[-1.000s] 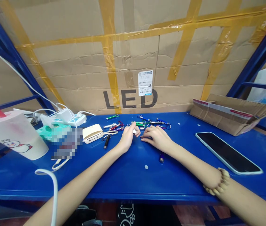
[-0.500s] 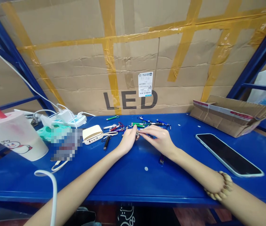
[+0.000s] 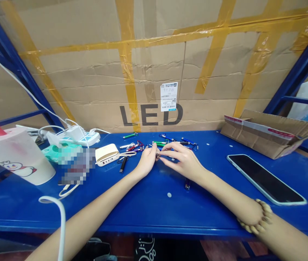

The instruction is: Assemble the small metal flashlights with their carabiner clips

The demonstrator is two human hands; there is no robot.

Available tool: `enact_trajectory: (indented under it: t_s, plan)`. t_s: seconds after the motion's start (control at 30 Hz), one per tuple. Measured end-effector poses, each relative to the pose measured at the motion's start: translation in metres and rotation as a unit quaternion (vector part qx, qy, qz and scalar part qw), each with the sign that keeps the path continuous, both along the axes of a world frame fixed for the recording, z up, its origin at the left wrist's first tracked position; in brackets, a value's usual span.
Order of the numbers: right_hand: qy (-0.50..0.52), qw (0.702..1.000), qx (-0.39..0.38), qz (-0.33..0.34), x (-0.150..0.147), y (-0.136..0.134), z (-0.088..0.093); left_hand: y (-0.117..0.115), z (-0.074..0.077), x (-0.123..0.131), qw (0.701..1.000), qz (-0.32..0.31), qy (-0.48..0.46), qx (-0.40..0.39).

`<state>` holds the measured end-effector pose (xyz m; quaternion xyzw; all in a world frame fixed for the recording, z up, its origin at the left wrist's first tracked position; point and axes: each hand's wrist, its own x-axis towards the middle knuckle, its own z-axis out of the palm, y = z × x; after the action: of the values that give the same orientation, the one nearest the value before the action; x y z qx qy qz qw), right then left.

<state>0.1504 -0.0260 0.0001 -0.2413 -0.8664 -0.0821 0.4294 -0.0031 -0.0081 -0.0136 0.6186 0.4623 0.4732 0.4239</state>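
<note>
While both hands work just above the middle of the blue shelf top (image 3: 167, 214), left hand (image 3: 148, 161) is closed in a pinch on a small metal piece (image 3: 157, 154), too small to say exactly what it is. Right hand (image 3: 182, 162) is half open, fingers reaching in from the other side; its fingertips (image 3: 162, 152) are at the same piece, but can't tell if they grip it. Piece sits between the hands, held up near the far pile of keychain flashlights (image 3: 170, 144) with clips, mixed green, blue and red. One loose flashlight (image 3: 123, 164) lies left of left hand, just beside a power bank (image 3: 107, 154). Another (image 3: 187, 184) lies below right hand. Phone (image 3: 265, 179) lies face up at right, past it a flattened cardboard box (image 3: 268, 136). Far left: power strip (image 3: 80, 137) with plugs, plastic cup (image 3: 16, 156). Bead bracelet (image 3: 255, 217) on right wrist.
</note>
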Motion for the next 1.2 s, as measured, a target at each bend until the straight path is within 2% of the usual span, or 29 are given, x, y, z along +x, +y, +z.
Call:
enact_trajectory:
  t_s: [0.2, 0.33, 0.4, 0.5, 0.57, 0.67, 0.77, 0.87, 1.0, 1.1, 1.2]
  plan:
    - [-0.018, 1.0, 0.01, -0.019, 0.001, 0.001, -0.002, -0.001, 0.003, 0.001, 1.0, -0.001, -0.005, 0.0]
    - [-0.007, 0.999, -0.027, -0.037, 0.002, 0.0, 0.003, -0.002, 0.004, 0.003, 0.999, -0.01, -0.039, -0.016]
    - [0.0, 0.995, -0.069, -0.076, 0.007, 0.002, 0.009, -0.003, 0.006, 0.003, 0.997, -0.016, -0.068, -0.034]
    - [-0.001, 0.976, -0.137, -0.169, 0.02, 0.008, 0.019, -0.004, 0.008, 0.003, 0.992, -0.021, -0.1, -0.075]
    - [-0.021, 0.964, -0.174, -0.201, 0.03, 0.013, 0.023, -0.004, 0.01, 0.003, 0.989, -0.025, -0.115, -0.091]
    - [-0.076, 0.95, -0.257, -0.161, 0.041, 0.02, 0.024, -0.004, 0.011, 0.003, 0.986, -0.029, -0.134, -0.097]
    - [-0.146, 0.913, -0.372, -0.081, 0.044, 0.023, 0.019, -0.004, 0.01, 0.004, 0.984, -0.035, -0.148, -0.092]
    - [-0.156, 0.886, -0.434, -0.053, 0.042, 0.025, 0.012, -0.003, 0.008, 0.005, 0.984, -0.058, -0.153, -0.065]
    - [-0.096, 0.894, -0.431, -0.078, 0.037, 0.024, 0.012, -0.002, 0.005, 0.004, 0.982, -0.107, -0.148, -0.041]
    - [-0.007, 0.907, -0.408, -0.103, 0.033, 0.021, 0.018, -0.004, 0.005, 0.004, 0.981, -0.135, -0.122, -0.068]
    - [0.08, 0.903, -0.413, -0.094, 0.029, 0.018, 0.021, -0.006, 0.005, 0.006, 0.982, -0.149, -0.087, -0.079]
